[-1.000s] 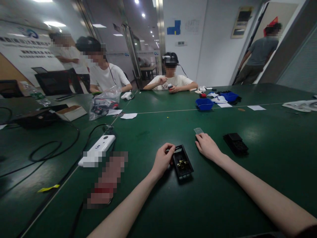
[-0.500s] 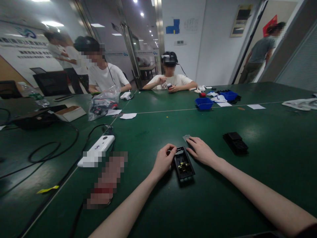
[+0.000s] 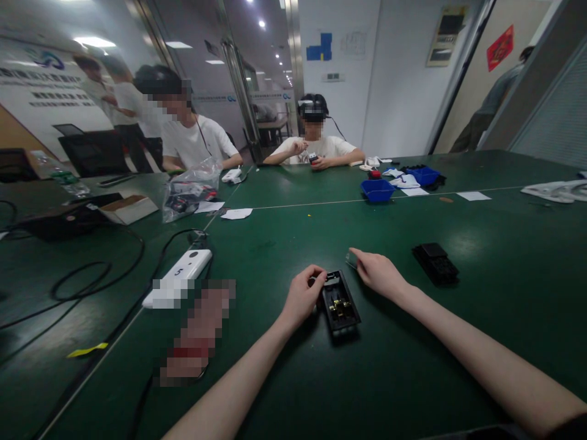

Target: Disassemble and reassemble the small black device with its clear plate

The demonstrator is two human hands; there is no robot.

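Note:
On the green table in front of me lies a black rectangular housing [image 3: 341, 301], its hollow side facing up with brass-coloured contacts [image 3: 340, 304] inside. My left hand [image 3: 306, 289] grips its far left corner between thumb and fingers. Just right of the housing, my right hand [image 3: 378, 272] is closed in a pinch on a small clear plastic piece [image 3: 351, 258], which sticks out past the fingertips and is partly covered by them. Farther right rests another black part [image 3: 435, 264], untouched by either hand.
A white power strip [image 3: 186, 272], a pixelated object [image 3: 200, 336] and loose black cables [image 3: 101, 292] lie left. Farther off are a clear plastic bag [image 3: 190, 189] and a blue tray [image 3: 377, 190]. Two people [image 3: 316, 143] sit across the table.
My right hand has closed its spread fingers on the clear plastic piece and drawn it slightly to the right. The left hand and housing stay in place.

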